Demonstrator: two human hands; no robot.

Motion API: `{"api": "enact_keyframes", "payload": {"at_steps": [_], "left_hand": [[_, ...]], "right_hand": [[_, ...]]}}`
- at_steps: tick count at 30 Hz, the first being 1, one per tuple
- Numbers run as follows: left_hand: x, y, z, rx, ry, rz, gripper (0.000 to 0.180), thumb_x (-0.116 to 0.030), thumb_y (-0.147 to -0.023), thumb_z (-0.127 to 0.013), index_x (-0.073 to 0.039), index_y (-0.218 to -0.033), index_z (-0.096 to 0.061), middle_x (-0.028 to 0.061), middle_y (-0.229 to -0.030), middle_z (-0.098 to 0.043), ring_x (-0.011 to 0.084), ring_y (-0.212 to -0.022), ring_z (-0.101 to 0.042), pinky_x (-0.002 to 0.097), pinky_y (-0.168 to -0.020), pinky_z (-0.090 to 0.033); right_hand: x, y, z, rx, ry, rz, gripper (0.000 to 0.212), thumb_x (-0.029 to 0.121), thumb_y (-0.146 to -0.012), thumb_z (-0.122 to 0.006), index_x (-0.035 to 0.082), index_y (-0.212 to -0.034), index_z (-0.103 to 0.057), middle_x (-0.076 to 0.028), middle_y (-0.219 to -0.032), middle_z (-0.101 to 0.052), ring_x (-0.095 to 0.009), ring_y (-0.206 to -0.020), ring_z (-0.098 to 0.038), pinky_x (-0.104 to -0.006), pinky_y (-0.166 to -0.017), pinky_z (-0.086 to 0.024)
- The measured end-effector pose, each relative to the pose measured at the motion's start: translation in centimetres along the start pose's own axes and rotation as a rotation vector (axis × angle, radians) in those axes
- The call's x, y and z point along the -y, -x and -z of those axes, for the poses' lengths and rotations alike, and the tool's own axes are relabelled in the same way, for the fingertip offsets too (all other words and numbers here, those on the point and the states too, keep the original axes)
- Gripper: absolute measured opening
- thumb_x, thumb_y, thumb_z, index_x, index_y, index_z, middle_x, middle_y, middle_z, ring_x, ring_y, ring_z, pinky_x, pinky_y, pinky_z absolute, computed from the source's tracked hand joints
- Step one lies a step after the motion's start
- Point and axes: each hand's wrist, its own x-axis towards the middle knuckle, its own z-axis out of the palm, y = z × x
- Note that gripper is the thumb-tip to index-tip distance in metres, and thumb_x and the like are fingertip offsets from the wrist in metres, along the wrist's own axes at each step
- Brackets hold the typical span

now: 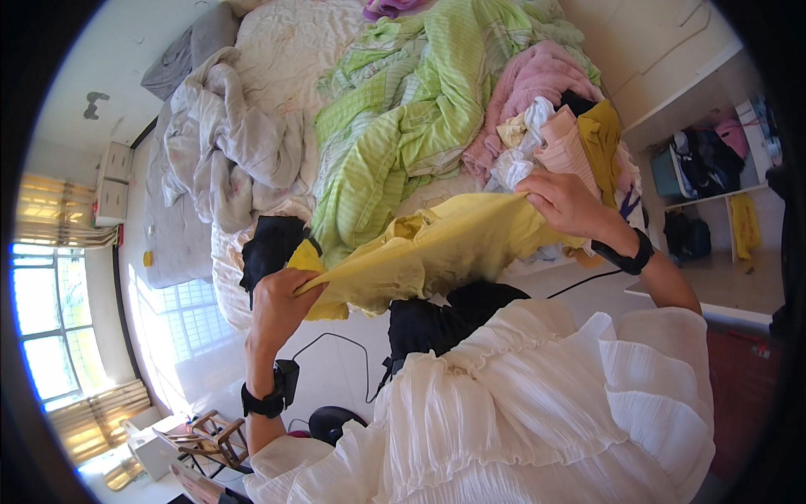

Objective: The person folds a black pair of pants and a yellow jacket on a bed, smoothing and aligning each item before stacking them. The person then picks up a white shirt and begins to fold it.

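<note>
My left hand [284, 307] pinched one edge of a yellow garment [428, 252] and my right hand [567, 204] gripped the edge at the other end, so the cloth hung stretched between them, in front of my body and over the near edge of the bed [285, 34]. As far as I could judge, that piece was only partway handled: it was off the mattress and opened out, but not folded or set down. Around it, little looked finished. To the right, a mustard garment [599, 147] and a pale pink ribbed piece [564, 143] lay in a loose heap, and a black cloth [273, 244] sat crumpled just beyond my left hand; whether anything had been dealt with, I couldn't tell.

The yellow fabric looked thin and soft, pulled nearly straight along its taut upper edge, sagging and rippling below, with a gathered bunch near the middle. Beyond it, the green duvet [403, 126] ran in thick, striped folds, the pink blanket [529, 80] had a fuzzy nap, and the grey bedding [227, 134] slumped in smooth, rounded creases. My own white top [495, 395] was sheer and crinkled, with wide ruffles.
</note>
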Motion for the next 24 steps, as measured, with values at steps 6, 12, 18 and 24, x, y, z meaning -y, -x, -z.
{"api": "enact_keyframes", "payload": {"at_steps": [6, 12, 18, 24], "left_hand": [[-1.0, 0.9, 0.8, -0.011, 0.032, 0.037, 0.016, -0.008, -0.073, -0.071, 0.000, -0.087, -0.069, 0.0113, -0.070, -0.061, 0.0235, -0.059, -0.059, 0.0303, -0.056, -0.046], [-1.4, 0.7, 1.1, -0.019, 0.041, 0.038, 0.016, -0.007, -0.073, -0.071, 0.000, -0.088, -0.069, 0.0110, -0.071, -0.061, 0.0223, -0.059, -0.059, 0.0294, -0.056, -0.045], [-1.7, -1.4, 2.6, -0.062, 0.009, 0.002, 0.015, -0.007, -0.073, -0.070, -0.001, -0.087, -0.069, 0.0107, -0.068, -0.060, 0.0210, -0.057, -0.057, 0.0285, -0.054, -0.044], [-2.8, -3.7, 5.8, -0.135, 0.005, 0.005, 0.015, -0.006, -0.075, -0.070, -0.002, -0.089, -0.070, 0.0077, -0.067, -0.059, 0.0132, -0.056, -0.054, 0.0257, -0.053, -0.042]], "right_hand": [[1.2, 0.6, 1.4, -0.013, -0.002, 0.020, 0.017, -0.001, -0.080, -0.054, 0.004, -0.096, -0.058, -0.014, -0.081, -0.056, -0.032, -0.069, -0.056, -0.0372, -0.062, -0.045], [0.9, 0.2, 1.9, -0.035, 0.035, 0.065, 0.015, 0.003, -0.081, -0.056, 0.004, -0.096, -0.057, -0.012, -0.087, -0.059, -0.032, -0.073, -0.058, -0.0379, -0.063, -0.047], [-0.9, -2.3, 2.8, -0.110, 0.015, 0.096, 0.014, 0.005, -0.084, -0.055, 0.003, -0.098, -0.056, -0.013, -0.087, -0.060, -0.031, -0.075, -0.059, -0.0367, -0.065, -0.047], [-0.5, -5.5, 7.1, -0.184, 0.054, 0.147, 0.014, 0.007, -0.084, -0.057, 0.003, -0.098, -0.055, -0.013, -0.087, -0.060, -0.030, -0.076, -0.059, -0.0344, -0.067, -0.046]]}}
